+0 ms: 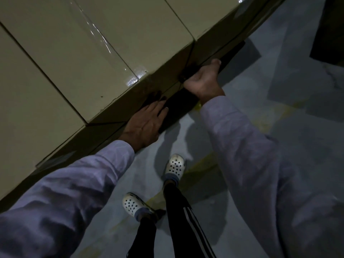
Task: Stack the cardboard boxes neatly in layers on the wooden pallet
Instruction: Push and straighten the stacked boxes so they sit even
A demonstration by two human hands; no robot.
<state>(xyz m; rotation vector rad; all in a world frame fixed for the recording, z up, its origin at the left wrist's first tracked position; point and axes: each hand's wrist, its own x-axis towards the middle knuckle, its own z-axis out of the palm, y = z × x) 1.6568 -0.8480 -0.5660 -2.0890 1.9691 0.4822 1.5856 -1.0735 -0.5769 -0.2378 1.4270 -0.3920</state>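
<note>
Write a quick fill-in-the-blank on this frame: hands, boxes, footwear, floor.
1. The left hand lies flat, fingers straight, on the ____ face of the cardboard boxes, below their top.
2. The right hand grips a box edge with ____ fingers.
3. The clogs on the person's feet are ____ with dark holes.
4. The lines painted on the grey floor are ____.
Missing words: side; curled; white; yellow.

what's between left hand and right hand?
Head view: only the shadowed side of the cardboard boxes and a black strip along it, between left hand and right hand.
</note>
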